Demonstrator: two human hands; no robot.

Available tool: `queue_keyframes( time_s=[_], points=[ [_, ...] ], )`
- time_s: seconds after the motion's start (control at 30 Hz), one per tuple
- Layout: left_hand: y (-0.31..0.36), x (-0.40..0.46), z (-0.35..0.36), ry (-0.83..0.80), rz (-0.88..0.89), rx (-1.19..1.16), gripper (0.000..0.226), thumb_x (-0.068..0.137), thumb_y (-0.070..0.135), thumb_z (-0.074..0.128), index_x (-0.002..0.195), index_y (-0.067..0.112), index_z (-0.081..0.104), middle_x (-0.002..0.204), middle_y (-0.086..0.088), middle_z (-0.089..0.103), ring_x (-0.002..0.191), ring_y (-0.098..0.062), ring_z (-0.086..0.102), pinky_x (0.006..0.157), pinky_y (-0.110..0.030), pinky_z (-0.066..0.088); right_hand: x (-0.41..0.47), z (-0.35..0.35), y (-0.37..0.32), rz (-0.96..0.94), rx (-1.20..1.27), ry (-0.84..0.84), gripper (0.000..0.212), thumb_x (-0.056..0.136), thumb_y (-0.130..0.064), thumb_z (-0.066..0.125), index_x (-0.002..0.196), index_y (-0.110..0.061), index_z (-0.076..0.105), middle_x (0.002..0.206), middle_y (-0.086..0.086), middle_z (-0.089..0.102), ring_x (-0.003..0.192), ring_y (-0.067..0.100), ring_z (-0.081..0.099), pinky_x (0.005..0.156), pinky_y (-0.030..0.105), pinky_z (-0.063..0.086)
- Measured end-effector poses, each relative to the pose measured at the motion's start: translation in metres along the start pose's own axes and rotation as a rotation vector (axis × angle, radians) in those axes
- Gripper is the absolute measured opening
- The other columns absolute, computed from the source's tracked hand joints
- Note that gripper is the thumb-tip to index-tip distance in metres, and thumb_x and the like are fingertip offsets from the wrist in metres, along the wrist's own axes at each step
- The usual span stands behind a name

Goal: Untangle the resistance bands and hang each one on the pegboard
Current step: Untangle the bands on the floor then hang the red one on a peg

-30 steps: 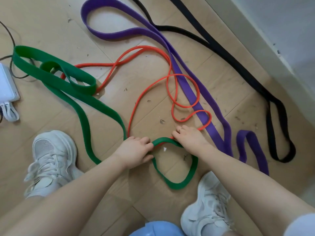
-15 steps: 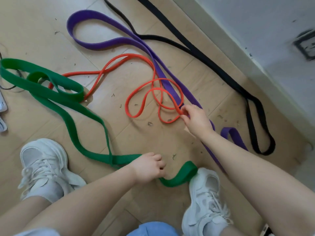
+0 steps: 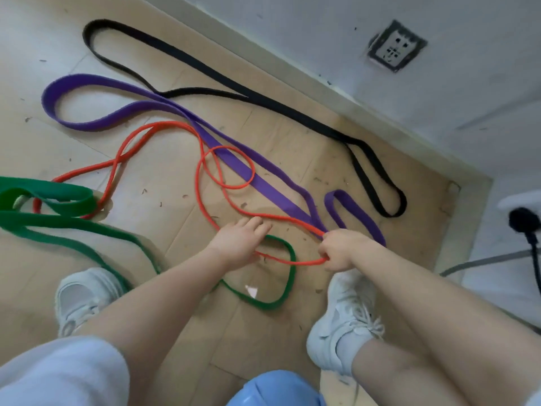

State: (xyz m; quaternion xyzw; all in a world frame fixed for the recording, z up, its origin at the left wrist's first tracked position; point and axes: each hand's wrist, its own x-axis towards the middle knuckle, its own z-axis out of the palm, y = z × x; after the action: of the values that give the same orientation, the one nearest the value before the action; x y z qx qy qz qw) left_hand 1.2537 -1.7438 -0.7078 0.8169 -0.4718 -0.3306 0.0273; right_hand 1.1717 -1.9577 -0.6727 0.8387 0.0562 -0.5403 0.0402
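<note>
Several resistance bands lie tangled on the wooden floor. A thin orange band (image 3: 202,183) loops over a wide purple band (image 3: 257,178) and threads through a green band (image 3: 87,230) at the left. A black band (image 3: 295,108) runs along the wall. My right hand (image 3: 341,252) is shut on the near end of the orange band, beside the purple band's fold. My left hand (image 3: 241,240) lies flat, fingers spread, over the orange band and the green band's near loop (image 3: 288,276), holding nothing. No pegboard is in view.
My two white sneakers (image 3: 85,297) (image 3: 348,320) stand on the floor beside the green loop. A white wall with a socket (image 3: 395,45) rises at the right. A dark stand base with a cable (image 3: 524,221) sits at the far right.
My right hand has pulled the orange band's end toward me, opening its coils into longer loops. My left hand let go of the green band and moved up onto the orange band.
</note>
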Motion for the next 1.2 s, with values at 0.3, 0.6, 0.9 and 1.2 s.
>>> queue_keyframes(
  time_s=[0.3,0.6,0.9,1.2],
  points=[
    [-0.009,0.036,0.027,-0.046,-0.101,0.078,0.063,0.098,0.012,0.03,0.149,0.02,-0.005,0.158,-0.004,-0.008,0.145,-0.022,0.004,0.115,-0.033,0.011,0.033,0.052,0.02,0.239,0.052,-0.055,0.03,0.097,-0.012,0.034,0.123,-0.009,0.05,0.124,0.007,0.059,0.114,0.027,0.057,0.092,0.035,0.042],
    [-0.056,0.072,0.003,-0.134,0.016,0.353,0.09,0.087,0.059,0.044,0.149,0.023,-0.01,0.157,-0.008,-0.011,0.145,-0.027,-0.008,0.115,-0.039,-0.008,0.057,0.069,0.019,0.505,0.591,0.018,0.071,0.083,-0.041,0.067,0.132,-0.003,0.033,0.126,0.013,0.054,0.115,0.031,0.056,0.09,0.039,0.048],
    [-0.039,0.079,0.001,-0.148,0.068,0.395,0.076,0.092,0.035,0.042,0.15,0.018,-0.004,0.158,-0.006,0.001,0.145,-0.025,-0.004,0.115,-0.039,-0.01,0.052,0.06,0.022,0.586,0.626,0.468,0.054,0.093,-0.057,0.03,0.112,-0.011,0.049,0.105,0.01,0.064,0.09,0.03,0.063,0.061,0.031,0.043],
    [-0.003,0.105,0.023,-0.05,0.058,0.494,0.036,0.097,0.014,0.034,0.131,0.01,0.046,0.128,-0.008,0.052,0.12,-0.029,0.048,0.109,-0.041,0.027,0.053,0.075,0.069,0.033,0.041,0.383,0.054,0.086,-0.024,0.048,0.137,-0.014,0.035,0.158,0.006,-0.01,0.135,0.027,0.024,0.105,0.039,0.026]
  ],
)
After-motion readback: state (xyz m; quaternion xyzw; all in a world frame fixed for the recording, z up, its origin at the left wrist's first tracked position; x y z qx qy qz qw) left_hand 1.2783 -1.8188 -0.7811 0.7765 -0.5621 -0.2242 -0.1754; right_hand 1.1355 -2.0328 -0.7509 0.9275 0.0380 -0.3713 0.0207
